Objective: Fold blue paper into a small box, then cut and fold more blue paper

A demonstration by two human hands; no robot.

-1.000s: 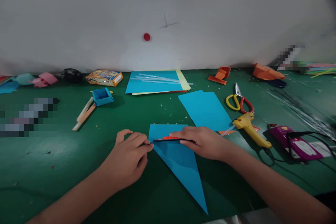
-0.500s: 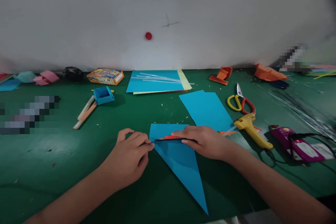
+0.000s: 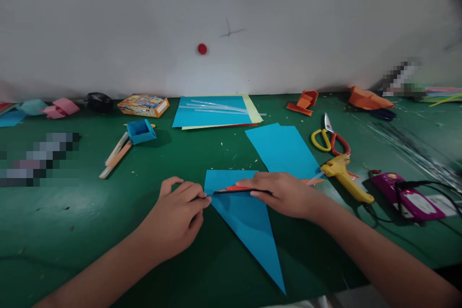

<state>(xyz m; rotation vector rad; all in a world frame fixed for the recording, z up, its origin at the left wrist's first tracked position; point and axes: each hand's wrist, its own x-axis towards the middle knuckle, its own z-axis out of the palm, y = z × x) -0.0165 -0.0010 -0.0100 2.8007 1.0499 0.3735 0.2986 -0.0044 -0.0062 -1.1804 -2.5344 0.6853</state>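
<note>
A blue paper folded into a long triangle (image 3: 249,226) lies on the green table (image 3: 90,231) in front of me. My right hand (image 3: 285,195) is closed on a red and black utility knife (image 3: 233,189), laid flat across the paper near its top edge. My left hand (image 3: 176,216) has its fingers pinched together at the paper's left corner, beside the knife's tip, pressing the paper down.
A second blue sheet (image 3: 283,150) lies behind my right hand. To the right are scissors (image 3: 330,140), a yellow glue gun (image 3: 344,178) and a purple device with cables (image 3: 407,197). Farther back: stacked blue and yellow sheets with glue sticks (image 3: 216,111), a small blue paper box (image 3: 141,131), an orange carton (image 3: 144,105).
</note>
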